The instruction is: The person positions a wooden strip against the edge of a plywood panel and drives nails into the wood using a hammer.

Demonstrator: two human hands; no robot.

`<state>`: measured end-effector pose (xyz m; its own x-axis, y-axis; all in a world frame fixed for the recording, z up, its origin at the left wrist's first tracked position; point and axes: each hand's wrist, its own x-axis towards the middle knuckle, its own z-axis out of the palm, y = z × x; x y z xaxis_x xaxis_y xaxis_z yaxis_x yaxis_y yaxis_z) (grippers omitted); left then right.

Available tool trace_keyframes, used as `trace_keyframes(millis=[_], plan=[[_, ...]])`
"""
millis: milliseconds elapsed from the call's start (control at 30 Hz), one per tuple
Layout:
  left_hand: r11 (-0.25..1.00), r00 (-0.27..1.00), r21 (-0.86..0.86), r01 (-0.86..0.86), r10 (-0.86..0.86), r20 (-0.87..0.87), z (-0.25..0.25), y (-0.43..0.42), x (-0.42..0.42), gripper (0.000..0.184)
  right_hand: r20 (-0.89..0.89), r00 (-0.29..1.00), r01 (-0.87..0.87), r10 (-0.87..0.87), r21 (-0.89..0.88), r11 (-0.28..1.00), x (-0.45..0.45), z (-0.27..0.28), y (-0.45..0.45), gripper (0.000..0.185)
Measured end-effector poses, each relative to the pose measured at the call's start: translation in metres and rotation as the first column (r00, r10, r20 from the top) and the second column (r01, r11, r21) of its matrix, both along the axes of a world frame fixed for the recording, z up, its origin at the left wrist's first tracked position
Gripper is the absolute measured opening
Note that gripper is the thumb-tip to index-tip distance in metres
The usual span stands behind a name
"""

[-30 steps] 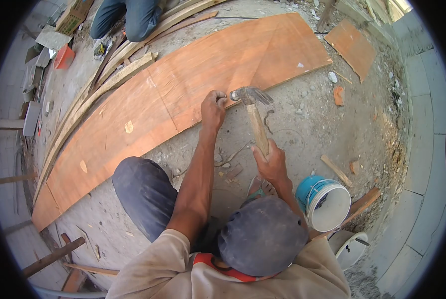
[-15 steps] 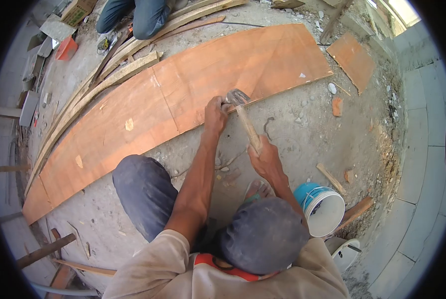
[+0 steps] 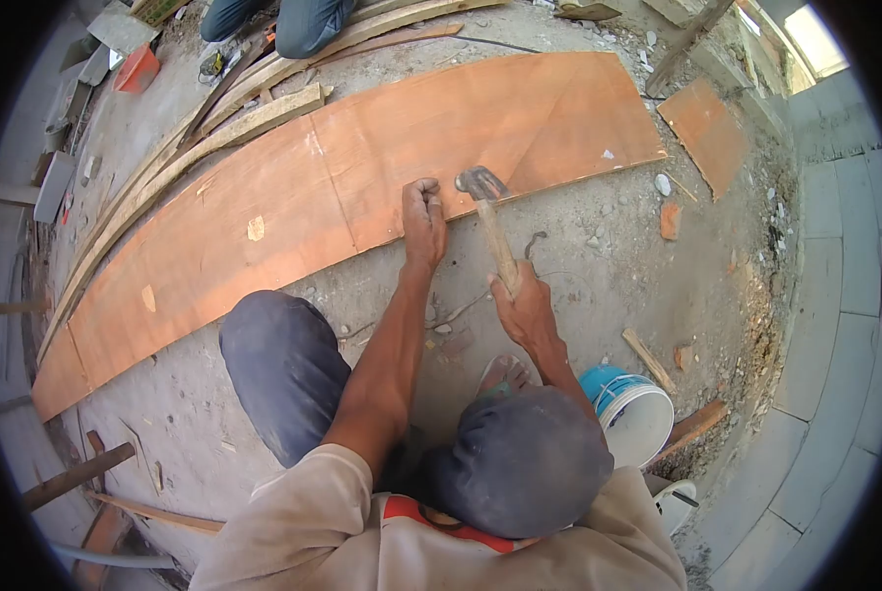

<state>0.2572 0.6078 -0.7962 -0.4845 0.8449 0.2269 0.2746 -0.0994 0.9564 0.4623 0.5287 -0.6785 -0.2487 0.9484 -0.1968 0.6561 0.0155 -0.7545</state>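
A long orange plywood panel (image 3: 382, 138) with one curved edge lies flat on the ground in front of me. My left hand (image 3: 424, 219) rests at its near edge with the fingers curled closed. Anything pinched in those fingers is too small or hidden to make out. My right hand (image 3: 523, 300) is wrapped round the wooden handle of a claw hammer (image 3: 498, 236). The hammer's metal head is over the panel's near edge, just right of my left hand and apart from it.
Curved timber strips (image 3: 165, 177) run along the panel's far side, where another person's knees (image 3: 313, 25) show. A blue-and-white bucket (image 3: 636, 424) stands near my right knee. An orange board offcut (image 3: 707, 136) lies at right, by a block wall (image 3: 825, 295). A red container (image 3: 137, 69) sits far left.
The hammer head has moved from against my left hand's fingers to a little right of them. My left hand stays at the panel's near edge. The whole view has shifted slightly.
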Motion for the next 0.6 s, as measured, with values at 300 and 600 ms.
trace_keyframes(millis=[300, 600], plan=[[0.999, 0.999, -0.034, -0.002, 0.003, 0.051, -0.008, -0.013, 0.004, 0.029, 0.152, 0.987, -0.039, 0.045, -0.046, 0.998, 0.010, -0.055, 0.002, 0.035], [0.989, 0.976, -0.102, -0.104, 0.121, 0.184, 0.017, 0.013, 0.002, 0.036, -0.325, 0.789, 0.399, -0.522, -0.376, 0.837, 0.071, -0.034, -0.066, 0.030]])
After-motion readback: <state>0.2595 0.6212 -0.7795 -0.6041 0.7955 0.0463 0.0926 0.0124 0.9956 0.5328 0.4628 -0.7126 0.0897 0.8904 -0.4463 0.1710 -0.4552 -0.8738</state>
